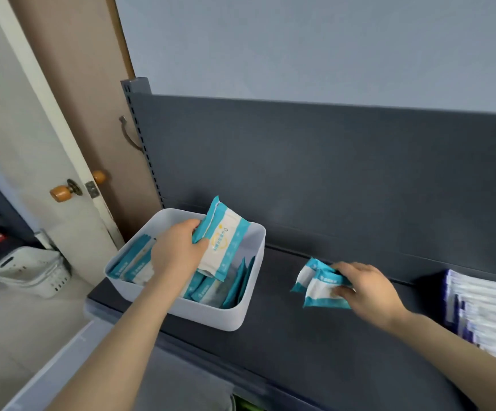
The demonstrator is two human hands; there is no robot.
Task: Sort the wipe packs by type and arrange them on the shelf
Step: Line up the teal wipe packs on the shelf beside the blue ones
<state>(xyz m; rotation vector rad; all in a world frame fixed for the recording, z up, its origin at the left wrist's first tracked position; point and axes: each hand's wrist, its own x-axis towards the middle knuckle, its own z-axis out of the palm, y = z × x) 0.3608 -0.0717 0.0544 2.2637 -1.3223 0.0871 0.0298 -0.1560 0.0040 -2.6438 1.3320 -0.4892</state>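
1. The left hand [178,247] is clenched on a raised wipe pack [224,241], which is teal at both ends and white in the middle. The thumb lies across its face and the fingers curl round its left edge.
2. That pack hangs tilted above the bin [211,317]. Its lower end is just over the packs inside, and its upper corner shows past the bin's far rim.
3. The bin, a pale plastic tub, stands at the left end of the dark grey shelf [300,351]. More teal packs [135,264] stand on edge inside it. 1 group is against the left wall beside the left wrist, and another is under the raised pack toward the near wall.
4. The right hand [368,289] grasps a pair of teal packs [319,287] of the same colouring, with the fingers over their top and the thumb against the near side. The pair stands leaning on the shelf, well to the right of the bin and apart from it.
5. A row of blue-and-white packs [484,307] is lined up on edge at the right end of the shelf. It is near the right forearm and clear of the teal pair.
6. A dark back panel [329,173] rises behind the shelf. To the left is a door with a wooden knob [61,193], and a white basket [30,271] sits on the floor beside it.
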